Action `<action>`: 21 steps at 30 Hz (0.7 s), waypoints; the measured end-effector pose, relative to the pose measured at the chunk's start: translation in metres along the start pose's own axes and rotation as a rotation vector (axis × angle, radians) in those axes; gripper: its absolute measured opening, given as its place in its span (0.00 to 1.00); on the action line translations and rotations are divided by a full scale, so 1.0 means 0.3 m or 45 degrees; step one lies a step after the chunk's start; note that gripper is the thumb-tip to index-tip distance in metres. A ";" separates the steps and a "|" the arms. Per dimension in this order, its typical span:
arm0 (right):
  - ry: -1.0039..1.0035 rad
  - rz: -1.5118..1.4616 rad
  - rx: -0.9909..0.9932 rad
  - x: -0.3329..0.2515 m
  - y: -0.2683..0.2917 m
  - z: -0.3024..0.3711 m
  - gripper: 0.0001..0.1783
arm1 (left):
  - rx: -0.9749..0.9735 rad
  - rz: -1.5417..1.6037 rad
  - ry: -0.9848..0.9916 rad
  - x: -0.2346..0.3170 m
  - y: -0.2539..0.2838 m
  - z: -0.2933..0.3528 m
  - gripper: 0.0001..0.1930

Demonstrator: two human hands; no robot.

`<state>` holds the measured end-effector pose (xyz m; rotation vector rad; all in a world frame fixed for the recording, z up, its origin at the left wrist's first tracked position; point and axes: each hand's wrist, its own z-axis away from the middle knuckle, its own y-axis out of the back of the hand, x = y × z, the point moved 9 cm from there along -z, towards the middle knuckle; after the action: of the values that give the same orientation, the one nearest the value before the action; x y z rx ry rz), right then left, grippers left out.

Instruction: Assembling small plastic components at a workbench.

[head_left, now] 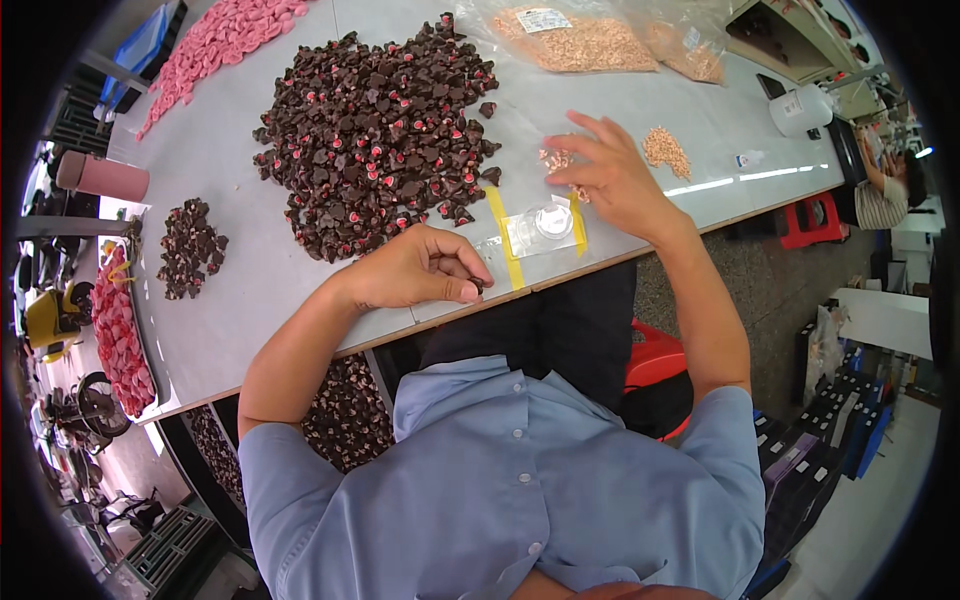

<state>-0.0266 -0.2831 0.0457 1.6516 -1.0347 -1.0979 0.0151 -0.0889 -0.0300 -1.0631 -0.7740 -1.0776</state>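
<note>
Pinching a small dark piece (477, 286) between thumb and fingers, the left hand (415, 268) is curled just above the near edge of the worktop (255, 320), partly hiding what it grips; the right hand (618, 175), its fingers parted and unclenched, reaches over loose beige bits (556, 160) farther in from that edge, though whether any of them touch its fingertips cannot be told; between the two hands, near the same edge, a clear round disc (552, 222) sits on a pale sheet flanked by strips of yellow tape (504, 238); beyond the left hand spreads a big heap of dark pieces (375, 140) flecked with pink, and a smaller dark heap (193, 250) lies toward the left edge, near a pink cup (103, 178); a low beige heap (667, 153) lies to the right of the right hand; toward the far edge are a clear bag of beige bits (590, 42) and, at the far left corner, a pink heap (225, 40); a white bottle (800, 110) stands near the right edge.
</note>
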 end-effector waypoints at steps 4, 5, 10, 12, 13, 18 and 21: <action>-0.112 0.099 0.103 0.086 0.042 0.067 0.14 | -0.028 0.000 0.003 0.003 -0.006 -0.006 0.12; -0.107 -0.062 0.141 0.076 0.038 0.060 0.14 | -0.014 0.007 -0.009 0.013 -0.006 -0.004 0.12; -0.005 -0.107 0.152 -0.001 -0.043 -0.009 0.12 | 0.016 -0.039 -0.020 0.018 -0.002 -0.003 0.12; -0.001 -0.078 0.180 0.013 -0.045 0.002 0.12 | 0.018 0.007 0.001 0.014 -0.005 -0.004 0.12; 0.002 -0.046 0.204 0.020 -0.038 0.012 0.11 | 0.023 0.007 0.003 0.014 -0.002 -0.005 0.12; -0.016 0.007 0.274 0.041 0.013 0.097 0.09 | 0.001 -0.017 0.013 0.019 -0.005 -0.006 0.12; -0.016 -0.007 0.330 0.041 0.038 0.073 0.09 | -0.005 -0.024 0.000 0.025 -0.008 -0.006 0.12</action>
<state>-0.0459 -0.3024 0.0487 1.8532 -1.2224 -1.0118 0.0152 -0.0930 -0.0233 -1.0613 -0.7835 -1.0951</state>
